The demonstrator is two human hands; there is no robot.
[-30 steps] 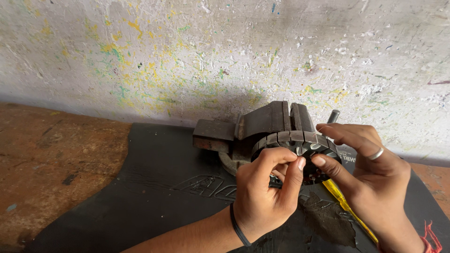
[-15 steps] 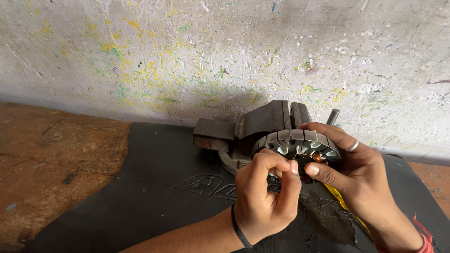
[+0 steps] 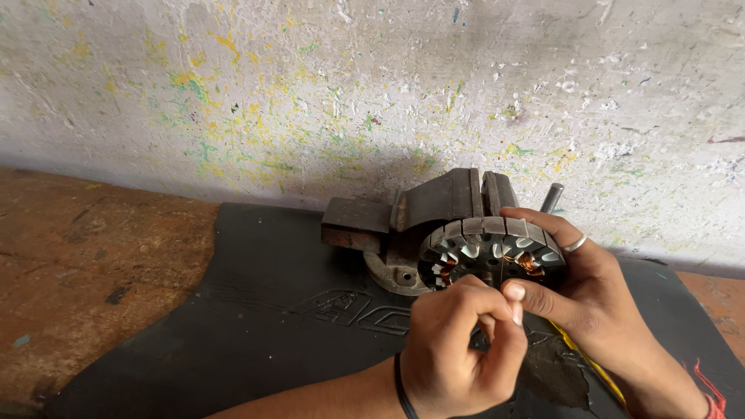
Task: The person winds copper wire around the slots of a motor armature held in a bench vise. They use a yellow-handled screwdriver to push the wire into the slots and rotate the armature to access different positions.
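Against the paint-flecked wall (image 3: pixel 233 85), at about one o'clock on the black mat (image 3: pixel 233 326), the round motor stator (image 3: pixel 489 252) sits before a small bench vise (image 3: pixel 434 206). Since a second ago the right hand (image 3: pixel 590 302) has dropped its ringed fingers around the stator's rim, steadying it. The left hand (image 3: pixel 458 353), wrist bent, pinches narrowly at six o'clock of the core, perhaps on a fine wire; blur hides it.
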